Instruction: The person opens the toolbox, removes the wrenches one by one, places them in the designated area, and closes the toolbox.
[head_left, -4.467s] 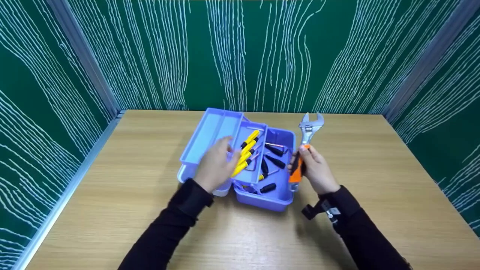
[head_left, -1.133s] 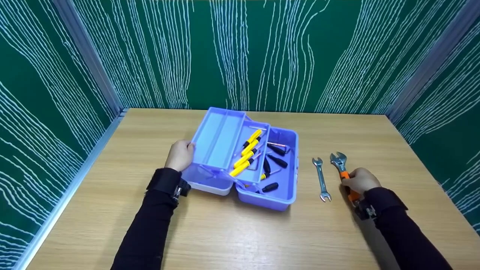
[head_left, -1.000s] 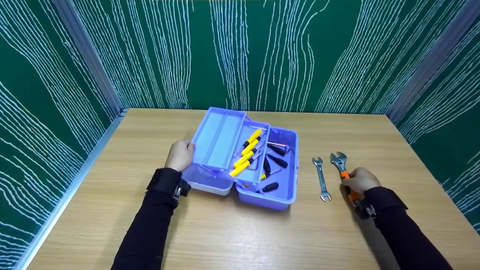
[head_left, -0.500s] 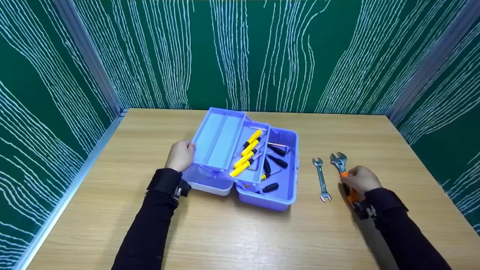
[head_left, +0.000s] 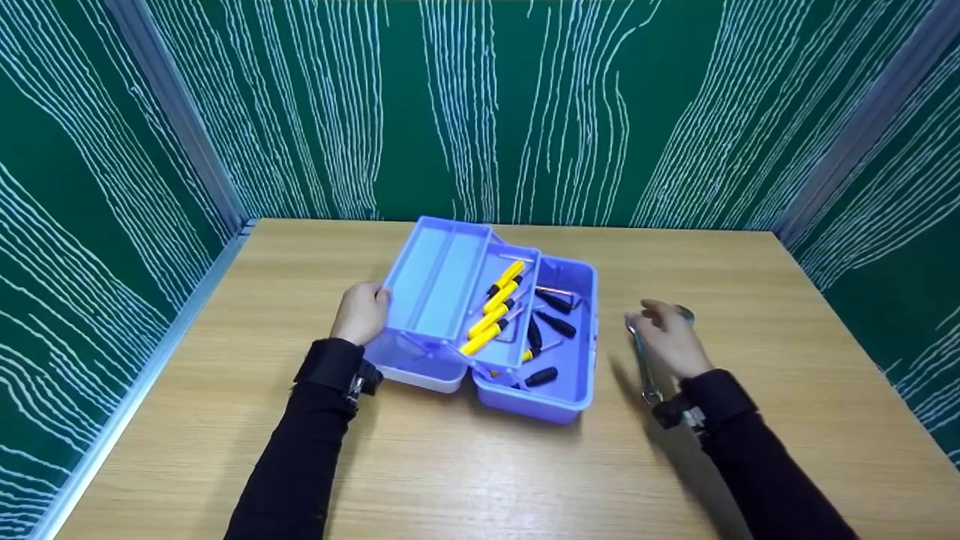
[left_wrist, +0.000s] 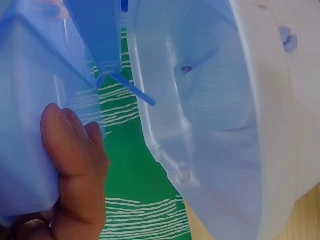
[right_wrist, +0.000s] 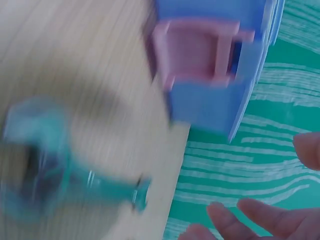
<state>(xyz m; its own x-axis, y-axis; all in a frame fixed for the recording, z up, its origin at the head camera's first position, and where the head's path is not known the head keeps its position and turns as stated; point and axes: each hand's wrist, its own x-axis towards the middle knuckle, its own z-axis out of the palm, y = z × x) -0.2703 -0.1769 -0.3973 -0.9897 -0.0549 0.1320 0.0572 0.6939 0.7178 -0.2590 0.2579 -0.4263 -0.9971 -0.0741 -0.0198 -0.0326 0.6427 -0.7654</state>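
Released, adjustable wrench [head_left: 684,311] lies beneath right hand [head_left: 670,345].

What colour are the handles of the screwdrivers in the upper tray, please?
Yellow with black ends, clearest in the head view.

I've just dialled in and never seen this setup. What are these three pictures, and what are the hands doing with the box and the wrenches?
No machine here: a person works with two bare hands. The wide picture comes from a camera on the head; the two close, blurry ones come from cameras on each wrist.

On the wooden table stands an open purple toolbox with its trays folded out, holding yellow-handled screwdrivers and black-handled tools. The left hand has its grip on the left tray's edge; the left wrist view shows fingers curled against the plastic.

The right hand is open, holding nothing, above a small open-end wrench lying beside the box. A second wrench head peeks out behind it.
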